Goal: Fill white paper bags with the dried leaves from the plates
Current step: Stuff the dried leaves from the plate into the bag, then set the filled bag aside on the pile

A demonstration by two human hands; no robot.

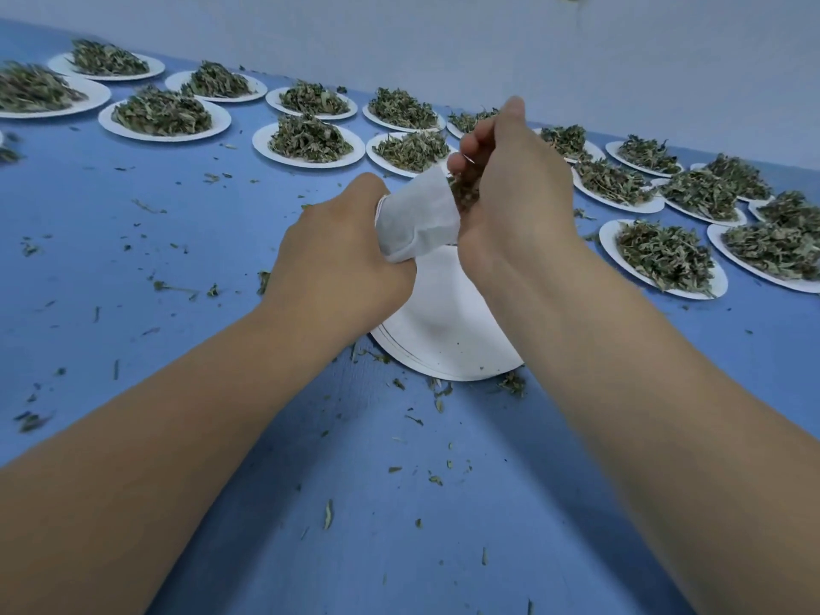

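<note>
My left hand [339, 255] grips a small white paper bag [421, 215] by its lower end, with the mouth tilted up to the right. My right hand [510, 188] holds a clump of dried leaves [466, 188] at the bag's mouth, fingers curled round them. Both hands hover above a white plate [443, 335] in the middle of the blue table that bears only a few crumbs. How full the bag is stays hidden.
Several white plates heaped with dried leaves, such as one plate [308, 142] and another plate [663, 257], run in rows along the far side and right of the blue table [155, 259]. Loose leaf bits are scattered over the table. A pale wall [621, 59] stands behind.
</note>
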